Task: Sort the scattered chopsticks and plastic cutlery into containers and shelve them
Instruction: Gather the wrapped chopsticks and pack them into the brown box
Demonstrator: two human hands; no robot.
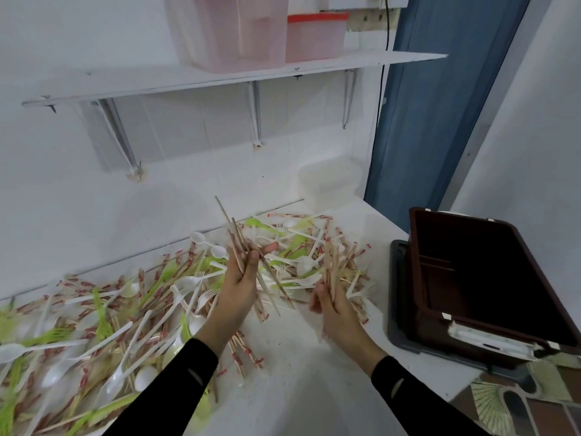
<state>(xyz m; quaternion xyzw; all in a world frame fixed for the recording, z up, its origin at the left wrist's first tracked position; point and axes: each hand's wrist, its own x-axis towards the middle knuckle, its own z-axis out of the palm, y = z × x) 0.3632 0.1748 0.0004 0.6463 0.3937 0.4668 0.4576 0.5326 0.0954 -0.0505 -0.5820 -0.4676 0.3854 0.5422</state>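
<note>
The left hand's (pixel 240 280) fingers curl round a loose bundle of chopsticks (pixel 234 234) at the centre of the frame. The sticks fan upward past the fingertips and downward below the palm. Just right of it, the right hand (pixel 330 305) grips a second, blurred bundle (pixel 333 262) that stands nearly upright. Both hands hang just above the heap (pixel 147 322), a tangle of wrapped and bare chopsticks, white spoons and forks and green forks. It runs from the lower left of the frame to right of centre and covers most of the white counter (pixel 298 357). The rest of the chopsticks lie crossed under and over the cutlery there. Black sleeves (pixel 176 382) enter from the bottom edge. At the right a dark brown bin (pixel 415 247) sits open and tilted on a grey lid (pixel 397 278), well apart from the heap. Behind the heap, against the wall, stands a clear box (pixel 330 180). Across the upper frame a white shelf (pixel 220 78) on brackets carries a pink tub (pixel 229 33) and, beside it, a red-lidded tub (pixel 316 39). A blue door (pixel 440 105) fills the upper right.
</note>
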